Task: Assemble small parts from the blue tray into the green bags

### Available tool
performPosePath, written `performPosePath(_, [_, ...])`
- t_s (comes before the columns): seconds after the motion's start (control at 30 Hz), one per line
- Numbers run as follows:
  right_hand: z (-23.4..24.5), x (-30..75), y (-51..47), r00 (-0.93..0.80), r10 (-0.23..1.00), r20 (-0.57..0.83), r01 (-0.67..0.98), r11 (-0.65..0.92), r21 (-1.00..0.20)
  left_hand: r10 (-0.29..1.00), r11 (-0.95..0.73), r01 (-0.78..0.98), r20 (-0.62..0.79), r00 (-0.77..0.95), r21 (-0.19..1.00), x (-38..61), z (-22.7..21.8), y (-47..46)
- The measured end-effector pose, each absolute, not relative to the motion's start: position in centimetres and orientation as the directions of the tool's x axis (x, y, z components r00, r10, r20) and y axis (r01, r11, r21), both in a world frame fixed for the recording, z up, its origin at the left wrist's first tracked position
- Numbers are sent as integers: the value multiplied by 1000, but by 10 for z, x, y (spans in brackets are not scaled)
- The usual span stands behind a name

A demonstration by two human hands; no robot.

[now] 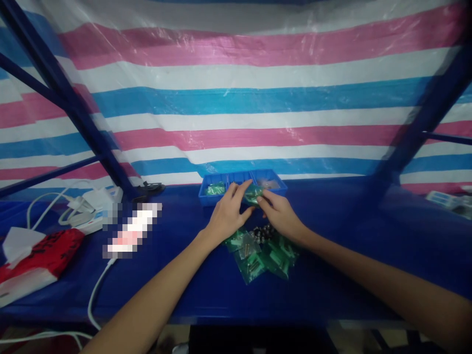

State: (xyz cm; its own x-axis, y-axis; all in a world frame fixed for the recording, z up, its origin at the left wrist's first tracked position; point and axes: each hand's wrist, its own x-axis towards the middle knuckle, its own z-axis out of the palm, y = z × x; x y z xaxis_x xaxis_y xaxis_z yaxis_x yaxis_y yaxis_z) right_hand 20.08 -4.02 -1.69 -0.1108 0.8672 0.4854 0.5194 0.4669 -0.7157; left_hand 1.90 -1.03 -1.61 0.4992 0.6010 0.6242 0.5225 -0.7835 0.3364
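Observation:
A small green plastic bag is held between my two hands, in front of the blue divided tray. My left hand has its fingers closed at the bag's left side. My right hand pinches the bag's right edge between thumb and fingers. Just below the hands lies a pile of green plastic bags with small parts inside. A clear bag with brass-coloured pins lies among them. Beside it sits a heap of small black and silvery parts, partly hidden by my right hand.
The blue tray holds green packets at left and pale small items at right. On the left are a power strip, white cables, a red bag and a blurred-out phone-like object. Blue posts flank the table.

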Motion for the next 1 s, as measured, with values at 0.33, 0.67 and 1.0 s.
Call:
performPosePath(0.33, [-16,202,-41,-160,815,557,404,569,-716,566,-814,493,614,549,309,20,-15,-12])
performPosePath(0.67, [-18,202,-34,-26,866,499,280,486,-828,574,-816,433,623,531,383,18,-21,-4])
performPosePath(1.0, [-22,208,-24,50,938,344,45,342,-939,603,-792,511,562,566,334,20,-16,-12])
